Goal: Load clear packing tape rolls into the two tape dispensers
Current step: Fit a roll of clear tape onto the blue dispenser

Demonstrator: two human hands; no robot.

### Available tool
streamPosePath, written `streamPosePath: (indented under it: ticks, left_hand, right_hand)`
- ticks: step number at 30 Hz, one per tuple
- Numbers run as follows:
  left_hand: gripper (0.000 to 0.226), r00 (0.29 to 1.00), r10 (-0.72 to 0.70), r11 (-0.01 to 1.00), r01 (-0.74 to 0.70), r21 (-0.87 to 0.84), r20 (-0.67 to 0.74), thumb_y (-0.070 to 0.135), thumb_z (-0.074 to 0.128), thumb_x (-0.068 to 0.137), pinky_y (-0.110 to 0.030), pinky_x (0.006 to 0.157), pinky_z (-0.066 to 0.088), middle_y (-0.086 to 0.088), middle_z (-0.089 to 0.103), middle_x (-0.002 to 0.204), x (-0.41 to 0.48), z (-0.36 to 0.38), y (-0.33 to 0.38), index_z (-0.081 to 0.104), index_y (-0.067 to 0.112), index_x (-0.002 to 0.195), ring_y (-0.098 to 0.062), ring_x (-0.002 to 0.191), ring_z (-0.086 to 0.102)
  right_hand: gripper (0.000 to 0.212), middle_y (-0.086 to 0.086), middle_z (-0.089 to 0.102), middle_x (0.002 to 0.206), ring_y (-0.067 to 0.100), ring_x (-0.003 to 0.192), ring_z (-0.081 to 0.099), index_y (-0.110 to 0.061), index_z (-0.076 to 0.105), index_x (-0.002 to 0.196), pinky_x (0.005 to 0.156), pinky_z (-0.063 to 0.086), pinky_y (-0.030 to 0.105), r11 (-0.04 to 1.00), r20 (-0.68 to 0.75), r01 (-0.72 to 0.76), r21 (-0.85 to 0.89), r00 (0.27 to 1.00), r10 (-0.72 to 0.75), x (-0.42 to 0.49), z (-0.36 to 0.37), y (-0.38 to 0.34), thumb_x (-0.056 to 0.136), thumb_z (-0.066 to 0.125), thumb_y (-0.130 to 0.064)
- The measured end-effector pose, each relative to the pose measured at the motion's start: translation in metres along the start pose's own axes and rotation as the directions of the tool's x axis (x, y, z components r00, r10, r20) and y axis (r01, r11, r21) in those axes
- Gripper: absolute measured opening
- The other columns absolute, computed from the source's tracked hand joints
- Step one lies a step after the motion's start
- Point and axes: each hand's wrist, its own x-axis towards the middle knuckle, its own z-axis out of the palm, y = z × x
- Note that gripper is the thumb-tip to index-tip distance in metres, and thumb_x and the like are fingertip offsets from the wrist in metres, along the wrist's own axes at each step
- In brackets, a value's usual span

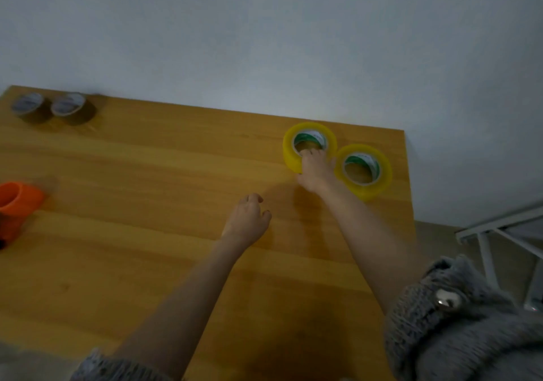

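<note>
Progress: barely started, by the look of it. Nothing is loaded yet.

Both clear rolls sit flat on the surface (147, 175) near its far right corner, touching or nearly so. Far roll (309, 145) and near roll (363, 170) both look yellowish, each with a white-green core label.

Right hand (316, 172) is on the far roll: fingertips hooked over the rim into the core, thumb on the outer wall. It reads as a grip just closing; the roll does not look lifted.

Left hand (246, 222) hovers over bare wood mid-surface, fingers loosely curled, holding nothing.

Orange dispenser (17, 204) is at the left edge, mostly cropped, well apart from the clear rolls. Frame is blurred there, so I can't tell whether its spool is empty. The second dispenser is not clearly in view; a dark shape below the orange one may be it.

Two brown rolls (53, 110) sit at the far left corner and are not part of this job.

Left to do:
- Lift the far roll and carry it to the orange dispenser.
- Seat and thread it.
- Repeat with the near roll for the other dispenser.
</note>
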Motion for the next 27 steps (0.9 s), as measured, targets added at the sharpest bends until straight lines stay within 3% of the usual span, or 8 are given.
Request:
streamPosePath:
  ticks: [4,7,12,17,20,22,24,27]
  left_hand:
    - [0.04,0.998,-0.065,0.996,0.066,-0.065,0.014,0.023,0.044,0.096,-0.036,0.094,0.041,-0.013,0.045,0.136,-0.006,0.003,-0.006,0.041,0.004,0.131,-0.029,0.122,0.046]
    - [0.04,0.994,-0.11,0.985,0.109,-0.134,-0.004,0.023,0.044,0.096,-0.036,0.093,0.04,-0.015,0.048,0.134,-0.009,0.007,-0.004,0.042,0.002,0.13,-0.031,0.122,0.047]
    - [0.046,0.947,-0.316,0.878,0.27,-0.394,-0.057,0.034,0.04,0.098,-0.034,0.067,0.041,-0.018,0.055,0.122,-0.014,0.012,0.002,0.037,0.001,0.13,-0.03,0.091,0.056]
    - [0.056,0.897,-0.435,0.839,0.371,-0.399,-0.081,0.034,0.049,0.094,-0.038,0.07,0.047,-0.019,0.05,0.125,-0.012,0.019,-0.001,0.029,0.001,0.136,-0.034,0.104,0.057]
    - [0.053,0.907,-0.414,0.892,0.386,-0.234,-0.082,0.032,0.051,0.093,-0.043,0.081,0.049,-0.019,0.046,0.129,-0.009,0.019,-0.007,0.032,0.001,0.133,-0.035,0.114,0.052]
    - [0.052,0.923,-0.375,0.923,0.364,-0.123,-0.087,0.035,0.049,0.093,-0.041,0.076,0.049,-0.02,0.048,0.125,-0.008,0.018,-0.009,0.036,0.0,0.129,-0.035,0.109,0.054]
    - [0.054,0.933,-0.354,0.934,0.349,-0.082,-0.061,0.038,0.047,0.094,-0.037,0.068,0.048,-0.021,0.051,0.119,-0.007,0.016,-0.01,0.035,-0.001,0.13,-0.034,0.1,0.058]
    - [0.055,0.939,-0.344,0.931,0.339,-0.131,-0.01,0.036,0.045,0.095,-0.034,0.063,0.049,-0.023,0.052,0.117,-0.005,0.015,-0.013,0.033,-0.003,0.133,-0.035,0.095,0.061]
  right_hand:
    - [0.047,0.007,0.048,0.136,0.027,0.13,0.041,-0.013,0.045,0.132,0.114,0.024,0.056,0.997,-0.02,0.051,0.051,0.999,-0.05,-0.011,0.006,-0.005,0.089,0.062,-0.02]
    - [0.037,0.002,0.053,0.129,0.023,0.127,0.045,-0.017,0.05,0.124,0.114,0.01,0.059,0.989,-0.008,0.084,0.121,0.996,-0.083,-0.031,0.016,-0.017,0.089,0.06,-0.016]
    - [0.032,-0.003,0.058,0.125,0.016,0.123,0.05,-0.02,0.055,0.119,0.116,0.001,0.053,0.949,0.026,0.226,0.22,0.971,-0.238,-0.074,0.038,-0.029,0.087,0.059,-0.022]
    - [0.031,-0.002,0.064,0.122,0.015,0.121,0.05,-0.017,0.064,0.117,0.118,0.01,0.042,0.889,0.037,0.389,0.242,0.912,-0.409,-0.107,0.045,-0.023,0.088,0.056,-0.025]
    - [0.025,0.004,0.069,0.112,0.017,0.105,0.059,-0.012,0.069,0.109,0.1,0.042,0.032,0.806,-0.203,0.275,0.525,0.96,-0.196,-0.112,0.042,-0.014,0.09,0.053,-0.012]
    - [0.023,0.007,0.07,0.105,0.017,0.091,0.062,-0.008,0.068,0.106,0.079,0.049,0.026,0.748,-0.299,0.176,0.64,0.954,0.032,-0.112,0.037,-0.007,0.092,0.05,-0.007]
    - [0.021,0.007,0.069,0.103,0.019,0.091,0.063,-0.009,0.067,0.105,0.074,0.048,0.026,0.727,-0.258,0.058,0.684,0.952,0.167,-0.111,0.034,0.001,0.095,0.049,-0.01]
    - [0.026,0.008,0.064,0.114,0.019,0.095,0.058,-0.01,0.061,0.117,0.079,0.048,0.03,0.709,-0.035,-0.167,0.685,0.965,0.261,-0.106,0.041,0.01,0.098,0.046,-0.02]
